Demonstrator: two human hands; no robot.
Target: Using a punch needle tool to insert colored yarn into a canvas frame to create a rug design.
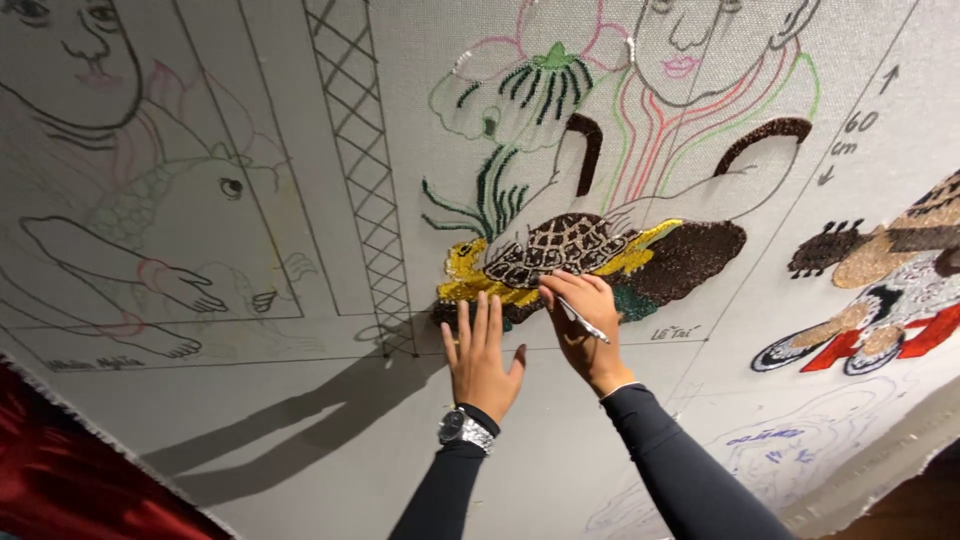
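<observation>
Canvas (300, 400) was stretched out big and grey, and honestly most of it was only pencil outlines, so plenty left to fill. Landmark for everything was the beaded turtle (560, 245): it looked finished, with yellow and dark brown patches around it filled in too. Above it the green plant was partly beaded; the figures far left of it were bare line work. Left hand (482, 355) lay flat just below the turtle, fingers spread, holding nothing. Right hand (585, 325) sat beside it, touching the turtle's lower edge, closed around a thin white tool (583, 322).
</observation>
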